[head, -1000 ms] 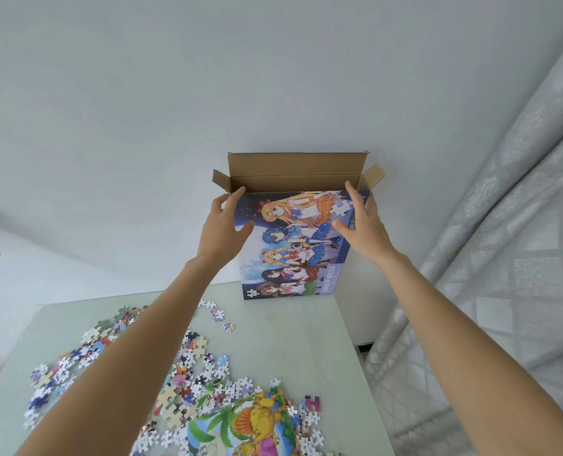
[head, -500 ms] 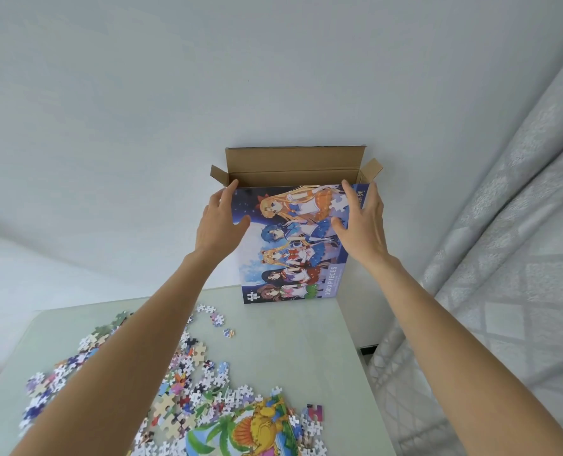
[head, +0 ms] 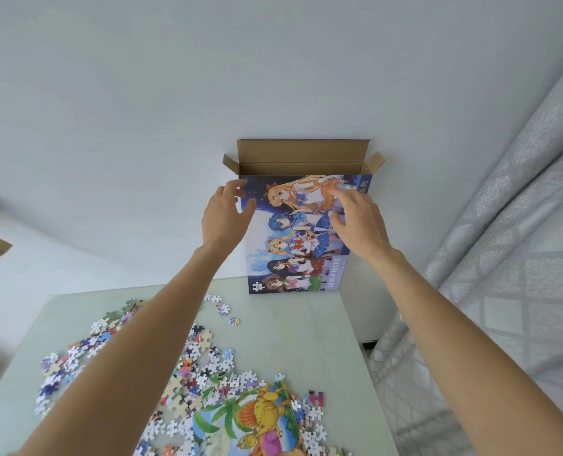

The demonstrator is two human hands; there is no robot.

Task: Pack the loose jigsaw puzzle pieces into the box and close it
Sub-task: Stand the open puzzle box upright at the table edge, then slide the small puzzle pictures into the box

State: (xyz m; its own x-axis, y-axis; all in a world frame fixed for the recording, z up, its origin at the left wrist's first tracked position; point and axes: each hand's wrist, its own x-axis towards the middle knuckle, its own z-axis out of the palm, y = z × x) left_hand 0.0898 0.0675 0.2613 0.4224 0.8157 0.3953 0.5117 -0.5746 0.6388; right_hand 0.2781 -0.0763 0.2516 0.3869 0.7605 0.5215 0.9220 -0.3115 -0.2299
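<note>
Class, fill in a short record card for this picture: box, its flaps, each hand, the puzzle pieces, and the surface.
box: puzzle box standing upright at the table's far edge
flaps: top flaps open
left hand: open, at the box's left edge
right hand: open, fingers on the box front
pieces: loose jigsaw pieces spread on the table, none visibly packed
surface: pale table

Single head-worn wide-angle view, looks forward and slightly down from above the near end of the table [head: 306, 340], toward the wall behind it. Both forearms reach in from the bottom edge; strong bending at the frame edges, no second view
</note>
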